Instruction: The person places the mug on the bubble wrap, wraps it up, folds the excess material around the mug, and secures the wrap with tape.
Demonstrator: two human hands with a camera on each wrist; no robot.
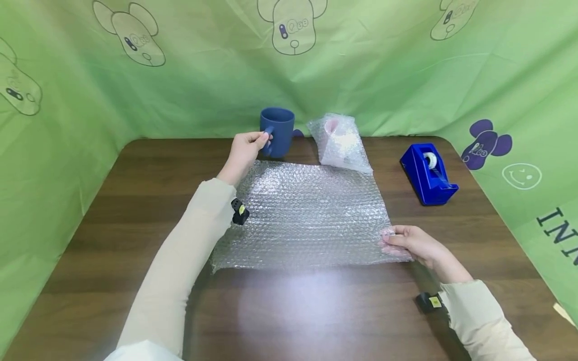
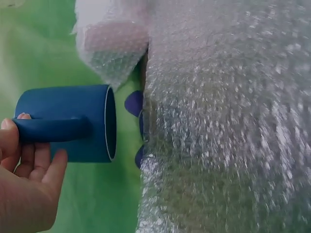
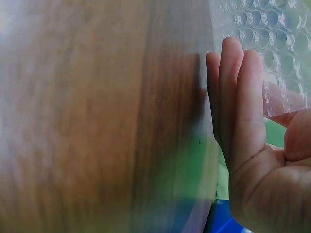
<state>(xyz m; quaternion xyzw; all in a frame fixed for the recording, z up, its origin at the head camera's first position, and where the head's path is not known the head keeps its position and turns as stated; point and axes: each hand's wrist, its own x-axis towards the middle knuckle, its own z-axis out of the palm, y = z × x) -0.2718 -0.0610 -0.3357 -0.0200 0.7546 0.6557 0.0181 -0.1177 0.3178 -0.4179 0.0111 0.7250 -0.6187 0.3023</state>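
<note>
While the left grip [image 1: 244, 151] pinches the likely fragile mug [image 1: 282, 134] by its handle [image 2: 53, 130], probably safest, the right grip [image 1: 420, 244] pinches soft-looking wrap [image 1: 311, 215].

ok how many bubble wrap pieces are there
2: one bubble wrap sheet held by the right hand, and the wrapping around a pinkish object farther back. Others may be hidden.
</note>
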